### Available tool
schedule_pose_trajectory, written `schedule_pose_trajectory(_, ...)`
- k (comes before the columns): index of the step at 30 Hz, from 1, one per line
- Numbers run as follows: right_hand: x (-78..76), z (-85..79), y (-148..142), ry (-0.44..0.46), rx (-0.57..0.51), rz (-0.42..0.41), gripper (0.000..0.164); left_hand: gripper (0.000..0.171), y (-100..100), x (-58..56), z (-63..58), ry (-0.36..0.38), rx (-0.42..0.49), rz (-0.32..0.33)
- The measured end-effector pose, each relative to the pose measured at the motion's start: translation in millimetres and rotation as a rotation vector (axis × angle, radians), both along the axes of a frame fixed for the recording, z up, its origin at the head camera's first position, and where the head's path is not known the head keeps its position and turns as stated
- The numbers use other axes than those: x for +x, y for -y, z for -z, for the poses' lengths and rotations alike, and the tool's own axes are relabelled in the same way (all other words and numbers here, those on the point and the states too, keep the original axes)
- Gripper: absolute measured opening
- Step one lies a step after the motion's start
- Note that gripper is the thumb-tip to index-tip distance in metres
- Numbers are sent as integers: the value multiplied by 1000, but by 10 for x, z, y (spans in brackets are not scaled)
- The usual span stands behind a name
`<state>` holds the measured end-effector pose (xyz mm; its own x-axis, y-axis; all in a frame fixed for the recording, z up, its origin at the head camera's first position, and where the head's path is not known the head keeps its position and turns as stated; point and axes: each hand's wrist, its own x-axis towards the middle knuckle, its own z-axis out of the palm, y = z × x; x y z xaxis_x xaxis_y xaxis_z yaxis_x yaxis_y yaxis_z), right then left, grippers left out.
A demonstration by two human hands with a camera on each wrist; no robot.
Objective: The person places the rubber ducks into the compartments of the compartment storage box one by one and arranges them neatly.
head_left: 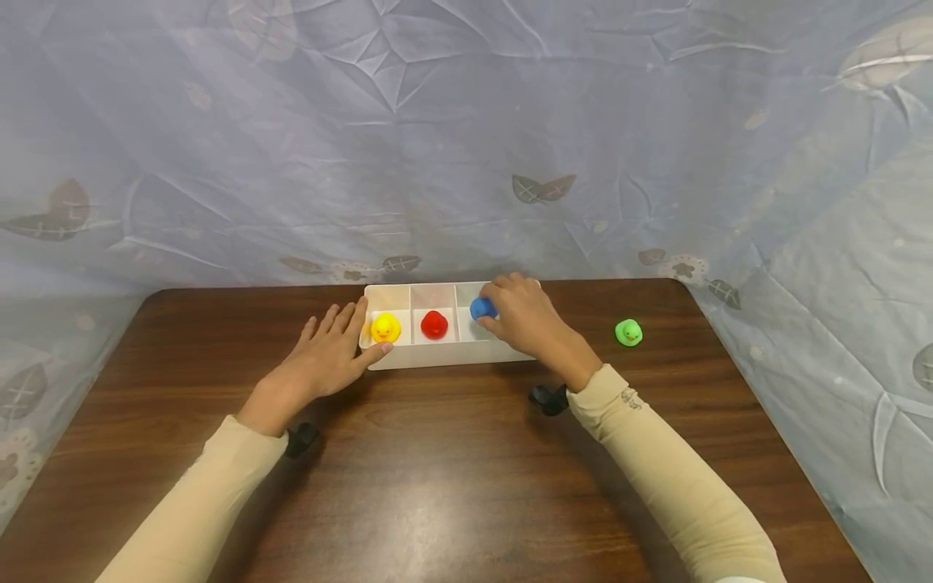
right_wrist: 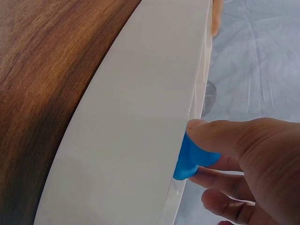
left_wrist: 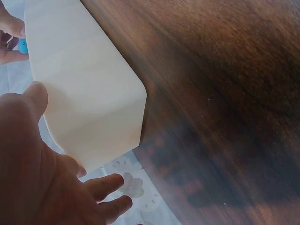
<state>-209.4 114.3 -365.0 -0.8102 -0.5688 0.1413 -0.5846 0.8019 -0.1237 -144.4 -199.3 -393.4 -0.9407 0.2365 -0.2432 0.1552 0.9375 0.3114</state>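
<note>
A white divided tray lies near the back of the table. Its left compartment holds a yellow rubber duck, and the one beside it a red rubber duck. My right hand pinches a blue rubber duck between thumb and fingers at the rim of the right part of the tray, partly hiding that compartment. With fingers spread, my left hand rests against the tray's left end, its thumb over the front rim. To the right of the tray sits a green rubber duck on the table.
The brown wooden table extends toward me in front of the tray. Behind it and along the right side hangs a pale patterned cloth. Dark wrist mounts sit under both forearms.
</note>
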Motion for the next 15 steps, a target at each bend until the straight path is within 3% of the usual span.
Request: schedule_pose_trajectory(15, -46, 53, 52, 22, 16, -6, 33, 97, 2, -10, 18, -3, -6, -6)
